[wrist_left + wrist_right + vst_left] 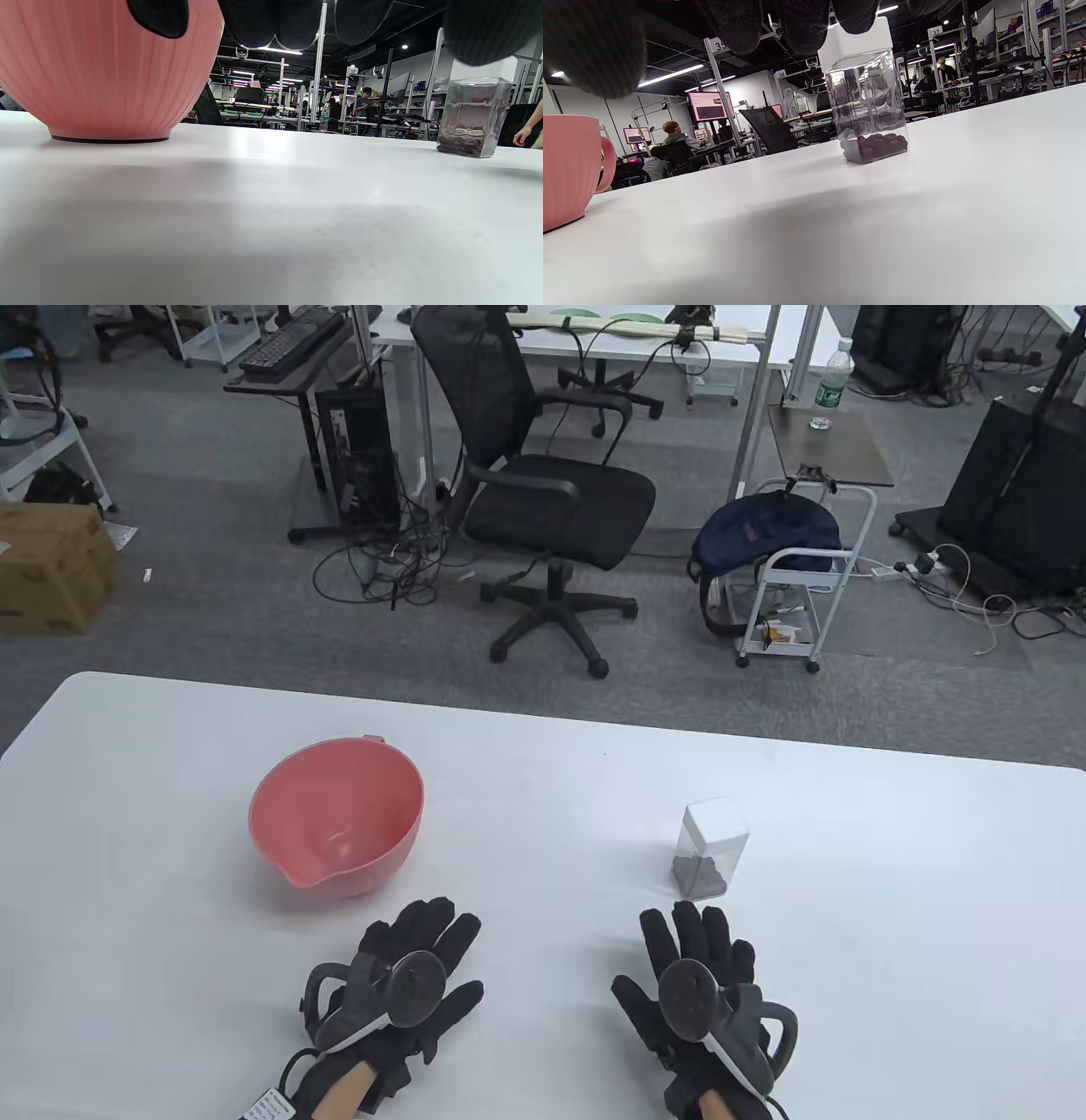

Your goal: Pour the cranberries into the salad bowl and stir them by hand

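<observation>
Two gloved hands lie flat on the white worktop (543, 780), palms down, fingers straight & spread — neither grip holds anything. Left hand (405, 984) sits near the table view's bottom edge w/ a round tracker on its back; right hand (700, 984) lies beside it, apart from it, tracker likewise on top.

Pink salad bowl (339, 819) stands upright just ahead of the left grip & slightly to its left, not touching the fingertips. Its pour spout faces back toward the person, a small handle on the far rim. Bowl interior looks bare pink. In the left wrist view the bowl's ribbed outer wall (106, 72) fills the upper left, dark base ring on the worktop.

Clear square jar (711, 848) w/ white lid stands upright just ahead of the right grip, close to the fingertips but w/ a gap — lid on. Cranberries (880, 146), a dark low heap, cover only the jar's bottom; rest of the jar is clear. Jar & bowl are well apart, each in front of its own hand.

Beyond the worktop's far edge: black office chair (543, 483) on grey carpet, a small white cart (797, 585) w/ a dark backpack (759, 530) leaning on it, cardboard box (51, 564) at far left.
</observation>
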Tool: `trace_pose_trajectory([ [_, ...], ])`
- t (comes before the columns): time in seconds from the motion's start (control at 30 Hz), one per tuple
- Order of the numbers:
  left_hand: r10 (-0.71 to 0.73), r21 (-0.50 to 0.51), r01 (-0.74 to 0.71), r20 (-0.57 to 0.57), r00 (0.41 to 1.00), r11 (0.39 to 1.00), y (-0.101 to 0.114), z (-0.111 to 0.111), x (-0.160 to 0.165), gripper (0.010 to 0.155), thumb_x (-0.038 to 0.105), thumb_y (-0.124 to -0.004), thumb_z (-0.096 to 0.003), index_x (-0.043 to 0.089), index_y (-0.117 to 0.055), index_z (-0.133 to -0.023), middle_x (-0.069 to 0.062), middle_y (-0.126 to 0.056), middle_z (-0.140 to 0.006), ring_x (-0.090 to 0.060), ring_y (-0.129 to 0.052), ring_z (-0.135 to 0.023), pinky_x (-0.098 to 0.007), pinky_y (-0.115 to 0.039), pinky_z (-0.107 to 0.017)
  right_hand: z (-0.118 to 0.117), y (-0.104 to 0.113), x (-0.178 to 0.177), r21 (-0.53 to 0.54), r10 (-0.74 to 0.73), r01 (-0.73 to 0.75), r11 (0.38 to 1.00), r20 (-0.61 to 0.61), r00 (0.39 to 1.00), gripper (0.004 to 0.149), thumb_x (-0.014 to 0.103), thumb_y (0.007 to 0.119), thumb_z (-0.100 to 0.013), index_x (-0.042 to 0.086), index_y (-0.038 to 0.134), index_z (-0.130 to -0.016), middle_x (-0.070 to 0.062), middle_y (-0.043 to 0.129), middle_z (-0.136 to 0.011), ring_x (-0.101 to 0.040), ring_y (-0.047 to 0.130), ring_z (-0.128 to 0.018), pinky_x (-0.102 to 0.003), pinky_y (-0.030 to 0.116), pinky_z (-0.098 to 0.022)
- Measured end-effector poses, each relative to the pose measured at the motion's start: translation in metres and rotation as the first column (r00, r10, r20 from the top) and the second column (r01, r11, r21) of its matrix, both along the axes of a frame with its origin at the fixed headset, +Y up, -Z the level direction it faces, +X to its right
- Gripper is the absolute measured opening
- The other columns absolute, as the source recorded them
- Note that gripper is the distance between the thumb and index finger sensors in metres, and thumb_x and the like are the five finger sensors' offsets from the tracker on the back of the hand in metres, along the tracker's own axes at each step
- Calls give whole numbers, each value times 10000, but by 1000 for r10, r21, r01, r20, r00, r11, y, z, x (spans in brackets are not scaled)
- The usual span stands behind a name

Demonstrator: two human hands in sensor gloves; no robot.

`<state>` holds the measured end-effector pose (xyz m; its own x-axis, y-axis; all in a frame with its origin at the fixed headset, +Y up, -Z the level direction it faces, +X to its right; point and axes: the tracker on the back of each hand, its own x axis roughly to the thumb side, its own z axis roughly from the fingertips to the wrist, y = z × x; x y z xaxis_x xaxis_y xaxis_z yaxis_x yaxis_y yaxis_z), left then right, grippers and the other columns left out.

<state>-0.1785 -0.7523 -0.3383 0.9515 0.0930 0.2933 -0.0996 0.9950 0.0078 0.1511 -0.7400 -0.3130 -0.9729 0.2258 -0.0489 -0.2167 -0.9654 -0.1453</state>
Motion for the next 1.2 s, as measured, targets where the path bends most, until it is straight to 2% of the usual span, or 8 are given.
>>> trace_pose_trajectory([
  [0.6, -8, 0, 8, -8, 1000, 1000, -1, 4, -3, 774, 779, -728, -453, 496, -451, -1118, 77, -502, -1259, -233, -513, -1178, -598, -521, -814, 6, -1, 2, -17, -3, 3, 1000, -1, 1000, 798, 779, 741, -378, 447, 482, -1057, 12, 476, -1207, -301, 423, -1131, -605, 440, -778],
  [0.9, 35, -21, -35, -32, 999, 999, -2, 3, -10, 769, 779, -727, -453, 490, -467, -1117, 76, -515, -1255, -237, -528, -1173, -594, -529, -813, 7, -3, 5, -28, -12, 12, 1000, 18, 1000, 796, 777, 743, -378, 447, 486, -1055, 8, 479, -1207, -307, 425, -1129, -607, 440, -777],
  [1.03, 31, -29, -32, -31, 999, 999, -3, 2, -9, 768, 779, -728, -453, 490, -470, -1116, 74, -517, -1255, -239, -531, -1172, -594, -531, -811, 8, -2, 11, -7, -39, 40, 999, 61, 997, 832, 780, 755, -371, 421, 463, -1062, 1, 478, -1204, -340, 442, -1118, -602, 461, -776],
  [1.2, 32, -33, -33, -22, 999, 999, -2, 3, -5, 766, 780, -727, -453, 492, -471, -1115, 75, -520, -1255, -237, -534, -1172, -593, -531, -813, 6, -8, 31, 39, -184, 180, 983, 187, 965, 946, 788, 782, -346, 305, 410, -1068, -40, 516, -1172, -383, 551, -1065, -555, 574, -758],
])
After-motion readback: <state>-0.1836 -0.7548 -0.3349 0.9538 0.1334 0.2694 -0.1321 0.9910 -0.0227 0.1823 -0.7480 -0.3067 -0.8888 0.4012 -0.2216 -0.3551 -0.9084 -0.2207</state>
